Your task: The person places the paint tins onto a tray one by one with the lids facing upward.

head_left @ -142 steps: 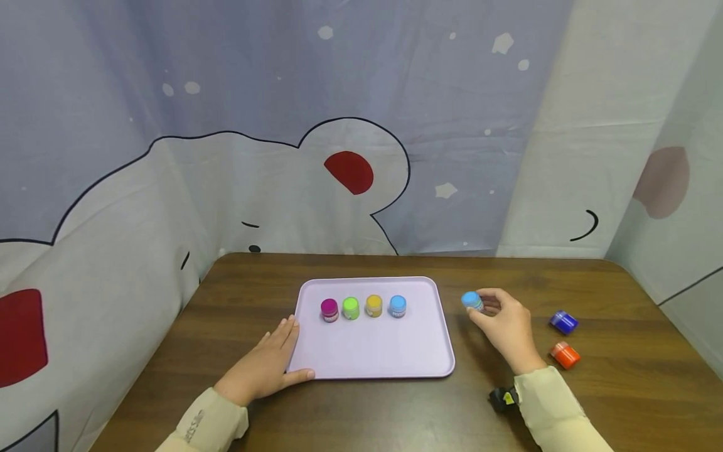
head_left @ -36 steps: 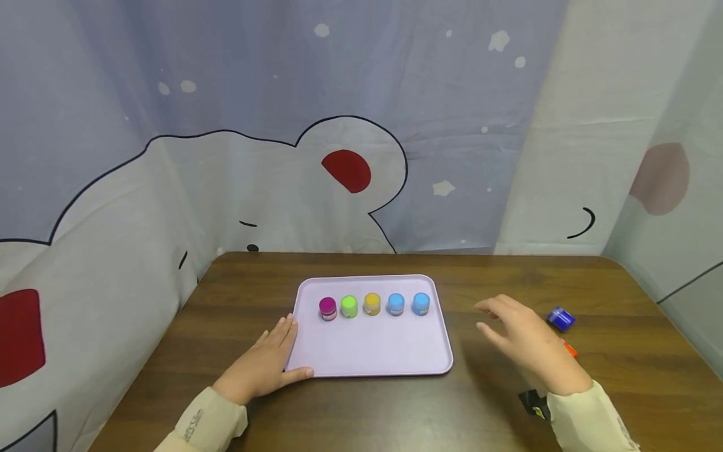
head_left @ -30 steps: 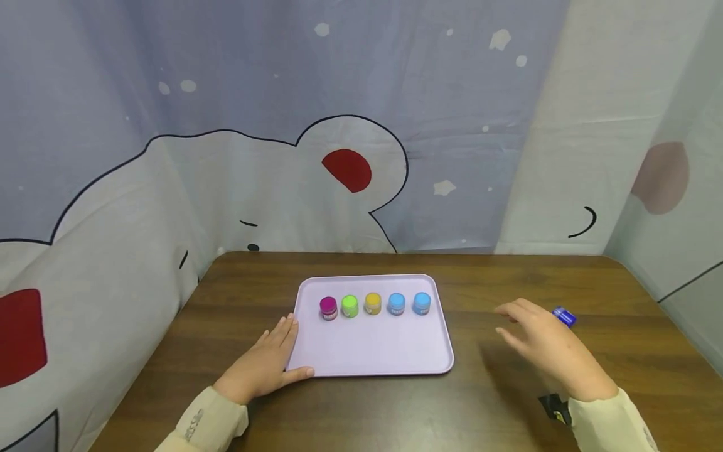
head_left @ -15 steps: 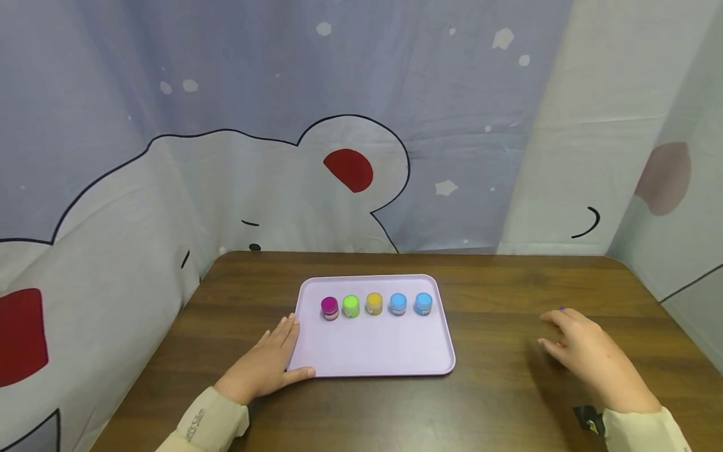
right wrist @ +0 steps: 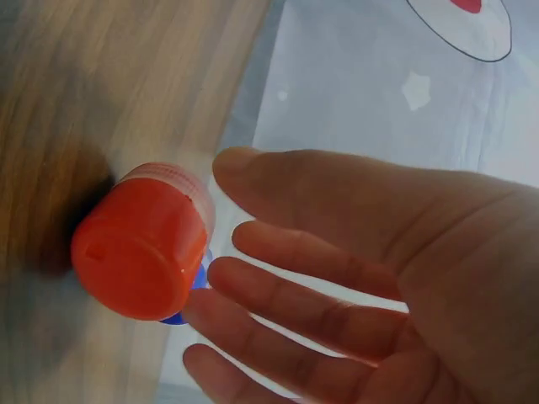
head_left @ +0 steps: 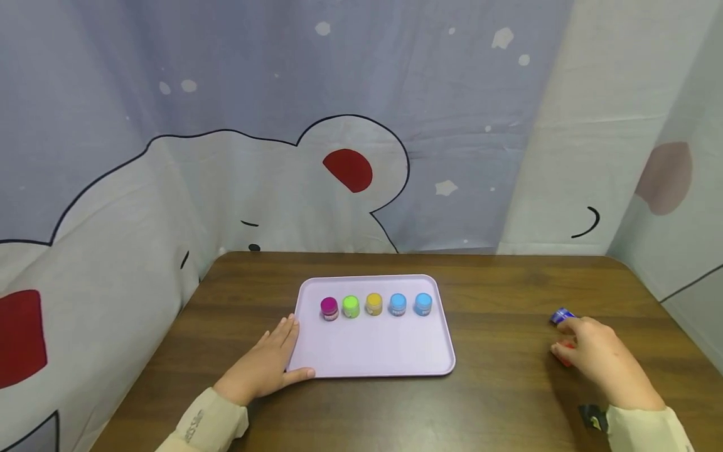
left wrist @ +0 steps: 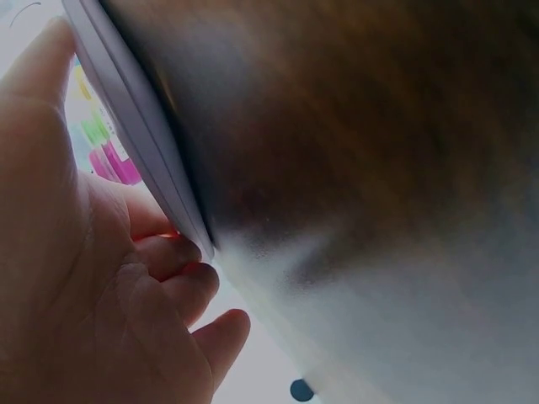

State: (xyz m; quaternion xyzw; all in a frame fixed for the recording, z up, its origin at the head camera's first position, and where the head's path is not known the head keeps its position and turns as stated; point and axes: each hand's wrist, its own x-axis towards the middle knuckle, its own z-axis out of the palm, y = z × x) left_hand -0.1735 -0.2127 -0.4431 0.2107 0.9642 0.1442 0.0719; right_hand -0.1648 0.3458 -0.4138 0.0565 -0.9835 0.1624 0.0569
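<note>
My left hand (head_left: 265, 366) lies flat with fingers straight against the left edge of a pale lilac tray (head_left: 369, 351), thumb over its front corner. Along the tray stand small paint jars in a row: purple (head_left: 329, 309), green (head_left: 351, 307), yellow (head_left: 374, 304) and two light-blue jars (head_left: 398, 305). At the right, my right hand (head_left: 607, 361) is over an orange-red jar (right wrist: 139, 248) lying on its side. Its thumb and fingertips are right beside the jar in the right wrist view, fingers loosely bent and spread. A dark blue jar (head_left: 561, 315) lies just beyond the fingers.
The wooden table (head_left: 486, 402) extends around the tray. A printed curtain (head_left: 452, 125) hangs behind its far edge and along the sides. A black strap piece (head_left: 592, 415) shows by the right wrist.
A second light-blue jar, earlier in my right hand, now stands at the right end of the row. My right hand has moved right to the orange-red jar. The left hand stays put.
</note>
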